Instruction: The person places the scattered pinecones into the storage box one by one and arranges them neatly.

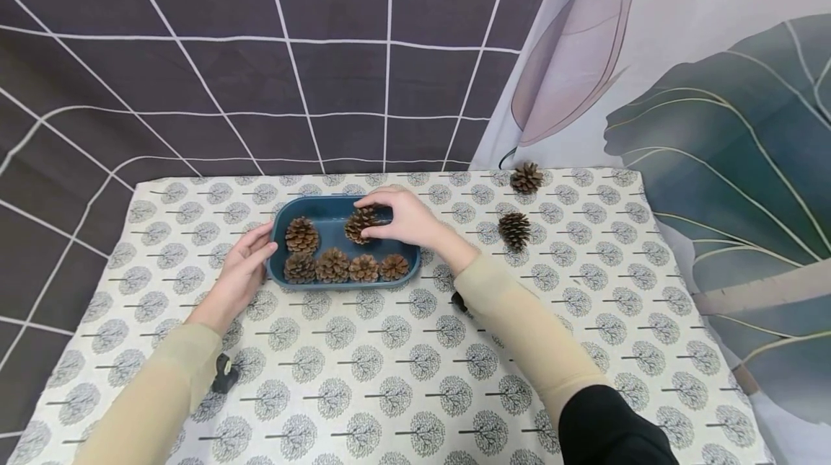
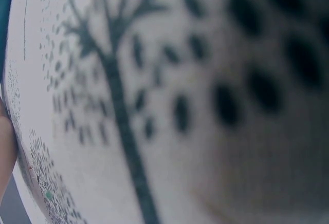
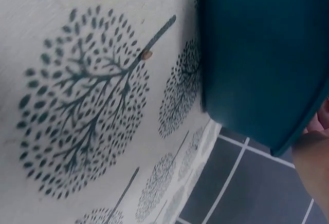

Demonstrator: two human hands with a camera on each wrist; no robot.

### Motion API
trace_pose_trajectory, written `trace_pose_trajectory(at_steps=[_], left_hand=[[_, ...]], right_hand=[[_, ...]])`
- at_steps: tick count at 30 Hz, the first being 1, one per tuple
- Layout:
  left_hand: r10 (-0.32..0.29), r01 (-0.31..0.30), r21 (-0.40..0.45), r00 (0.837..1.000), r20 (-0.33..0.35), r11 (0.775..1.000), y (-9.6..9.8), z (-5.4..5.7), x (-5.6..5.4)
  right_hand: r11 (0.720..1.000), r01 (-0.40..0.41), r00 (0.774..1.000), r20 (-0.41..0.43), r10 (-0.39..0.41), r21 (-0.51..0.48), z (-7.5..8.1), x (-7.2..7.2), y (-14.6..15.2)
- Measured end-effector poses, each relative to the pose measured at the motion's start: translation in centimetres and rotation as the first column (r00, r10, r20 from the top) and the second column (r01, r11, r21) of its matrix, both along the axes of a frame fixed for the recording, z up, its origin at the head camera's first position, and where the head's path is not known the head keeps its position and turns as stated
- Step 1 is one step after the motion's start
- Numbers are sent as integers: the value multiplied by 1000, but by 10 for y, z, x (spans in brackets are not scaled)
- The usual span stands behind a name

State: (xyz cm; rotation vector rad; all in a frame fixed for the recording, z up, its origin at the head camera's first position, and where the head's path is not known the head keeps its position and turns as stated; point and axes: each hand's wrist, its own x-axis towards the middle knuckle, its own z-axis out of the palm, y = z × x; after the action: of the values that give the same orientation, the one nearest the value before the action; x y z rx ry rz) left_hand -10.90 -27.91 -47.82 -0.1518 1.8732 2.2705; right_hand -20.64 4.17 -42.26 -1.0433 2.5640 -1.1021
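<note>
A blue oblong tray (image 1: 344,285) stands on the patterned cloth in the head view. Along its near side sit several brown pine cones (image 1: 332,265), with another pine cone (image 1: 301,235) behind them at the left end. Over the tray's back right part, my right hand (image 1: 405,218) pinches a pine cone (image 1: 358,226) between thumb and fingers. My left hand (image 1: 245,270) rests its extended fingers and thumb against the tray's left end. In the right wrist view, the tray's outer wall (image 3: 262,54) hides most of the right hand, and the cone is out of sight.
Two loose pine cones, one cone (image 1: 526,178) by the table's back edge and a nearer cone (image 1: 514,231), lie right of the tray. The tree-print tablecloth (image 1: 363,393) covers the table. A dark tiled-pattern backdrop (image 1: 337,83) hangs behind, beside a leaf-print curtain (image 1: 727,162).
</note>
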Motion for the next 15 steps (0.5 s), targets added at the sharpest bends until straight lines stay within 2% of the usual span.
trace_pose_trajectory(at_steps=[6,15], left_hand=[[14,-14,-6,1000,15,1000,-1,-2,0],[13,-9,104,999,-43,995,0,-5,0]], right_hand=[[997,-42,999,32,40,71,-4,-2,-12],[986,-88,996,2,89,138,-13,-8,-26]])
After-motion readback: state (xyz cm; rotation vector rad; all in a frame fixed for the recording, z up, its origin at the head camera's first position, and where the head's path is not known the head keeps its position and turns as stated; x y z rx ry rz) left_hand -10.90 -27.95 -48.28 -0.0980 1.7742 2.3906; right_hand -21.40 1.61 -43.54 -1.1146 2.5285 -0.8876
